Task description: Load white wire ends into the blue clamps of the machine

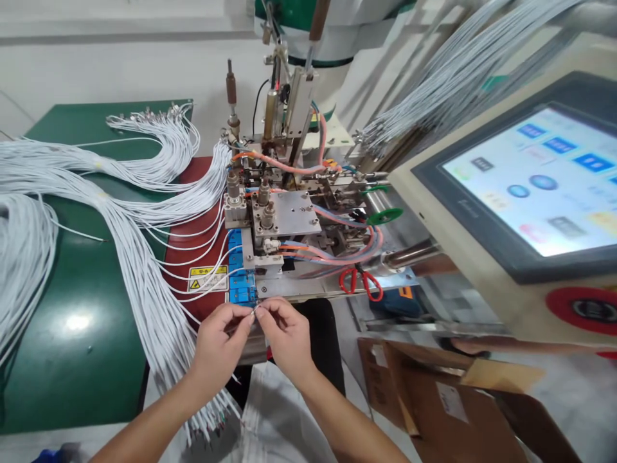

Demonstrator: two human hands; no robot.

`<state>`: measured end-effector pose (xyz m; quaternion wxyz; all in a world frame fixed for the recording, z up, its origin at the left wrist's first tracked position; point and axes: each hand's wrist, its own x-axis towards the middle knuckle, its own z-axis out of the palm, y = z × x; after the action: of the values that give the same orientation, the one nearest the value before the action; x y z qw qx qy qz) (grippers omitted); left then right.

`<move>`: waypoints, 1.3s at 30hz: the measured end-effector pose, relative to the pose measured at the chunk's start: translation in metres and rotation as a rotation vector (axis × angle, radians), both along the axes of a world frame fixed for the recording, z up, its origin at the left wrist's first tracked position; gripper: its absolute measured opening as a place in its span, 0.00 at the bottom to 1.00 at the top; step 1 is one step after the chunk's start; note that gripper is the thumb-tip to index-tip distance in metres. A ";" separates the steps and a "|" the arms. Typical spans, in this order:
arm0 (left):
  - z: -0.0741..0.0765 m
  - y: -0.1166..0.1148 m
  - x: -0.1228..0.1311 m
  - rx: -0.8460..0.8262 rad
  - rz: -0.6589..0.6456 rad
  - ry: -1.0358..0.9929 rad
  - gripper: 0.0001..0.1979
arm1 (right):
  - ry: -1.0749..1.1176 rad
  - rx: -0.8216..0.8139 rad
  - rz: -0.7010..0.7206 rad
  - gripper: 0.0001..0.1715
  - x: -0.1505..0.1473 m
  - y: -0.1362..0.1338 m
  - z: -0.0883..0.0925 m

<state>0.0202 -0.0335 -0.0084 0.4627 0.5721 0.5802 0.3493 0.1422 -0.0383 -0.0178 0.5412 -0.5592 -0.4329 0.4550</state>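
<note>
In front of the machine's near corner, my left hand [224,341] and my right hand [286,331] meet fingertip to fingertip. Both pinch the small end of a white wire [257,307], mostly covered by the fingers. Just beyond them is a row of blue wire holders [241,286] on the machine's edge, with several white wires running into it. A thick bundle of white wires [137,270] sweeps past my left forearm, its loose ends hanging below. The metal bench machine [292,212] has a flat plate, rods and orange and grey hoses.
Red-handled scissors [360,283] lie at the machine's front edge. A touchscreen panel [540,180] juts in from the right. Below it stands a cardboard box [434,399]. More white wires lie on the green table [91,347] and hang at the upper right.
</note>
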 end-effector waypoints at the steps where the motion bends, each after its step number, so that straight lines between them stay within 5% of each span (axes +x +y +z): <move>1: -0.001 -0.001 0.001 0.006 0.022 -0.011 0.06 | 0.021 -0.019 -0.003 0.06 -0.002 0.000 0.000; 12: 0.009 0.004 -0.009 -0.193 -0.073 -0.108 0.08 | 0.015 -0.041 0.245 0.07 0.014 0.010 0.009; 20: 0.010 0.005 -0.007 -0.192 -0.023 -0.110 0.07 | -0.057 0.040 0.048 0.05 0.011 0.001 0.006; 32: 0.010 0.005 -0.010 -0.173 -0.105 -0.115 0.05 | -0.117 0.074 0.199 0.05 0.014 0.003 0.013; 39: 0.006 -0.003 -0.004 -0.120 -0.005 -0.112 0.05 | -0.157 0.214 0.108 0.05 0.005 0.000 0.005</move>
<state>0.0162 -0.0362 -0.0020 0.5285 0.5244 0.5720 0.3443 0.1476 -0.0380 -0.0129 0.5370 -0.5082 -0.5494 0.3893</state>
